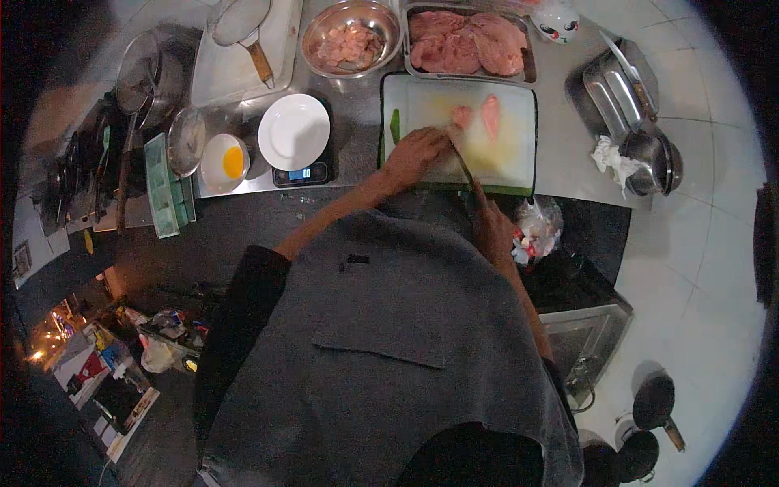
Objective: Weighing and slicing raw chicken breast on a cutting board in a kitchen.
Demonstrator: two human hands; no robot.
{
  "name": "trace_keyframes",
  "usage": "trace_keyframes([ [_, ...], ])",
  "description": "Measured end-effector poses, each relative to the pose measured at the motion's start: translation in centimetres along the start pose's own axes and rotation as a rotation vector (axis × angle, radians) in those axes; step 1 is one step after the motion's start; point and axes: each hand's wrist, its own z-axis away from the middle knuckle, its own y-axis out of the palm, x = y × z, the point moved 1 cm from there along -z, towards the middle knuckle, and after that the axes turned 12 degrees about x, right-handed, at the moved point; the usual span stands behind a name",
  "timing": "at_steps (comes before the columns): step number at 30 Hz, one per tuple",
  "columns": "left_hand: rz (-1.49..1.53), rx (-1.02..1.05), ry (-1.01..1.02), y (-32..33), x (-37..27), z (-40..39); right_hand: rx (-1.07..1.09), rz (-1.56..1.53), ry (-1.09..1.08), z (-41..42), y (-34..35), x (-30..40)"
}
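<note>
A white cutting board with a dark and green edge lies on the steel counter. On it, my left hand rests with bent fingers beside a small piece of raw meat; whether it pinches meat is hidden. My right hand is closed around a knife, whose blade reaches up to my left fingertips. A longer strip of raw meat lies to the right of these. Near the board's left edge is a narrow green item. Beyond the board stand a tray of raw meat slices and a steel bowl of cut pieces.
To the left, a white plate sits on a digital scale, beside a bowl with yolk. A strainer lies on a tray. At right are steel containers and a crumpled tissue.
</note>
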Motion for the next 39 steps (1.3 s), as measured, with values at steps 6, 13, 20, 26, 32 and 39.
trace_keyframes([
  [6, -0.008, 0.0, -0.048, -2.1, 0.6, -2.0, 0.126, -0.118, 0.08, 2.7, -0.9, -1.6],
  [13, -0.146, 0.244, -0.033, -2.6, 2.0, -2.6, 0.011, -0.299, 0.159, 2.7, -1.6, -0.7],
  [20, -0.104, 0.278, -0.228, -3.3, 2.3, -4.3, 0.014, -0.37, 0.276, 2.2, -0.7, -1.2],
  [26, -0.111, 0.118, 0.134, -0.7, 2.4, -5.2, -0.066, -0.324, 0.224, 2.2, 0.0, -1.4],
  [32, -0.066, 0.164, 0.186, -2.7, 1.2, -6.8, -0.124, -0.324, 0.201, 3.1, 0.5, -1.9],
  [39, 0.769, 0.329, -0.238, -0.5, -1.5, -9.2, -0.098, -0.449, 0.34, 3.7, 0.6, -2.2],
])
